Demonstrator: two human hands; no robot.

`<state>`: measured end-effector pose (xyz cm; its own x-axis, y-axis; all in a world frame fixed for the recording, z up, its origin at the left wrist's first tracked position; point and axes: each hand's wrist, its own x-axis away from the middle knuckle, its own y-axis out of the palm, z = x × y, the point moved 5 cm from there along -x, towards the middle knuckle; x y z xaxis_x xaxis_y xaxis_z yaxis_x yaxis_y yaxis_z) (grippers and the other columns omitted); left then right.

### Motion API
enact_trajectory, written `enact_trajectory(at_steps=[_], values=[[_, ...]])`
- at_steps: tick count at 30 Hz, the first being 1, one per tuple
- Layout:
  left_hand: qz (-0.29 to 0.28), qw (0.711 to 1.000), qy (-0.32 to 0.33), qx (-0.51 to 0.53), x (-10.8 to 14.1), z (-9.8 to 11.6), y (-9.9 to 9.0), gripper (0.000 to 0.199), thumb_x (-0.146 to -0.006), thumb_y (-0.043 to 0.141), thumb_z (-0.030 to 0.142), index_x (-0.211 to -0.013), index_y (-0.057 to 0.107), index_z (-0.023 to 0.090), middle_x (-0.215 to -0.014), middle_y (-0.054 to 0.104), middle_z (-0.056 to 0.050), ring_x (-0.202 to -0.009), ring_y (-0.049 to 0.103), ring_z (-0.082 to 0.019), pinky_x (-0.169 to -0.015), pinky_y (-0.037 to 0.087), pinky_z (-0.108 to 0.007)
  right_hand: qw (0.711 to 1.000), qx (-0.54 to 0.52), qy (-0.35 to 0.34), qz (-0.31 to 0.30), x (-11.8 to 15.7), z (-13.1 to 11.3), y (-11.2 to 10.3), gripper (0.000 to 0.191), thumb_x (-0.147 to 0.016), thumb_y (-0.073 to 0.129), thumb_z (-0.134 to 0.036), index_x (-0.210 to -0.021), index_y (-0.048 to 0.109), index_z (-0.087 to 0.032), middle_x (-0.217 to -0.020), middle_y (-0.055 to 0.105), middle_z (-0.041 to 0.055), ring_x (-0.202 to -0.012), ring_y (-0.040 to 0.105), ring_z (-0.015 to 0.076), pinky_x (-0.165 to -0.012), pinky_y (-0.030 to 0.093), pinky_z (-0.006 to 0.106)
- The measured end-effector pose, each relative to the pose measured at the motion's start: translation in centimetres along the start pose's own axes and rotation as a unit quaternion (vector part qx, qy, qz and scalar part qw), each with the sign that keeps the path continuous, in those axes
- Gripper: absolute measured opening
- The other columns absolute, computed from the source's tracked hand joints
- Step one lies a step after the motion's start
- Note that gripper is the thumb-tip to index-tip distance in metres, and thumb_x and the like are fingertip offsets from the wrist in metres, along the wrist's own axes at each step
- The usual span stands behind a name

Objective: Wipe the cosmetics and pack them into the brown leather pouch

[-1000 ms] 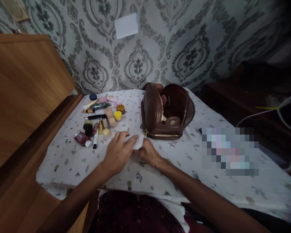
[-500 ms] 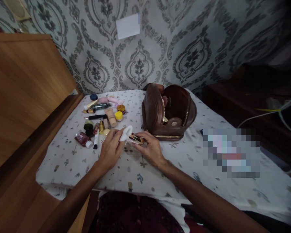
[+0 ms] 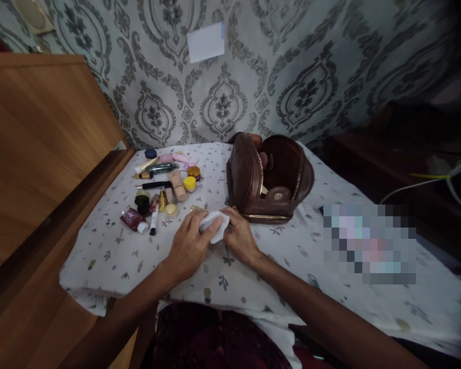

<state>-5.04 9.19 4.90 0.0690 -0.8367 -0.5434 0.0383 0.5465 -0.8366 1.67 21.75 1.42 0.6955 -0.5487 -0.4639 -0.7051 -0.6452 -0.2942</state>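
Note:
My left hand [image 3: 190, 241] is closed on a white wipe [image 3: 216, 225], the thumb pressing it flat. Across from it, my right hand [image 3: 241, 237] is closed at the wipe's right edge, around a small gold-and-clear cosmetic item. The wipe and fingers hide most of that item, so I cannot tell its exact kind. Left of my hands lie a cream round jar [image 3: 171, 209], a gold bottle [image 3: 162, 201], a white tube with a black cap [image 3: 153, 221] and a dark red bottle with a white cap [image 3: 133, 219].
A brown cosmetic bag [image 3: 249, 174] stands unzipped behind my right hand. Farther back are a beige tube [image 3: 177, 185], a yellow-lidded jar [image 3: 189, 184] and an amber jar [image 3: 193, 172]. A blurred-out object [image 3: 369, 243] lies at right on the patterned tablecloth [image 3: 269, 287].
My left hand has moved right and brought the wipe over the gold-and-clear item in my right hand. The item, visible before, is now mostly covered.

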Motion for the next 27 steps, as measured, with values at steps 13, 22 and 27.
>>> enact_trajectory(at_steps=[13,22,27], values=[[0.026,0.948,-0.223,0.225,0.3,-5.6,1.5,0.024,-0.095,0.039,0.021,-0.11,0.057,0.016,-0.104,0.056,-0.009,-0.103,0.054,-0.023,-0.096,0.044,-0.041,0.994,-0.058,0.094,-0.021,0.0,1.2,0.5,0.017,-0.077,0.067,-0.034,-0.081,0.062,-0.019,-0.075,0.064,0.0002,-0.07,0.058,0.0165,-0.067,0.047,0.028],[0.012,0.898,-0.297,0.325,1.0,-6.6,2.7,0.035,-0.092,0.047,0.039,-0.063,0.037,0.022,-0.063,0.046,0.003,-0.062,0.049,-0.015,-0.061,0.044,-0.028,0.937,-0.281,0.207,0.007,-0.1,2.0,0.5,0.038,-0.068,0.077,-0.05,-0.073,0.054,-0.021,-0.07,0.06,-0.0008,-0.066,0.058,0.0159,-0.065,0.05,0.029],[-0.015,0.867,-0.306,0.392,0.8,-5.4,2.8,0.031,-0.094,0.045,0.044,-0.074,0.048,0.02,-0.064,0.053,0.003,-0.057,0.053,-0.014,-0.053,0.046,-0.025,0.889,-0.388,0.243,-0.018,-0.2,1.6,1.4,0.04,-0.08,0.063,-0.06,-0.095,0.062,-0.023,-0.096,0.07,0.007,-0.09,0.066,0.0238,-0.075,0.055,0.037]])
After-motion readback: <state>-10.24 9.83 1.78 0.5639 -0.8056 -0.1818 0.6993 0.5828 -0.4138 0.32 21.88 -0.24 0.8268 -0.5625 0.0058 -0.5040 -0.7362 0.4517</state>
